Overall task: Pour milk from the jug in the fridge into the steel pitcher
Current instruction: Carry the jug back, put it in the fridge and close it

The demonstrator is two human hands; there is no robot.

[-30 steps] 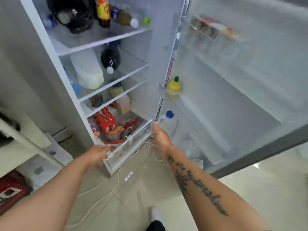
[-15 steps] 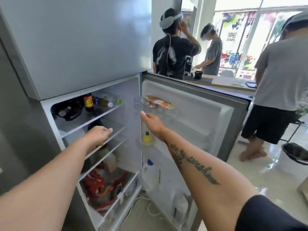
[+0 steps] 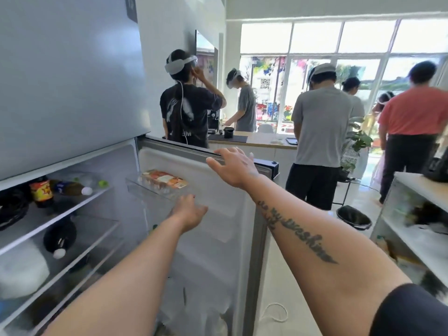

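At the lower left of the frame, a white plastic milk jug (image 3: 20,270) lies on a glass fridge shelf (image 3: 80,232). My left hand (image 3: 188,210) hovers at centre, fingers loosely spread, holding nothing, by the clear door bin (image 3: 155,191). Further right, my right hand (image 3: 234,167) rests spread on the grey fridge door's top edge (image 3: 184,147).

Open fridge door (image 3: 213,238) with both bare hands spread — right hand (image 3: 234,166) at its top edge, left hand (image 3: 189,212) empty before the door shelf (image 3: 155,190) — milk jug (image 3: 21,270) lying on an inner shelf.
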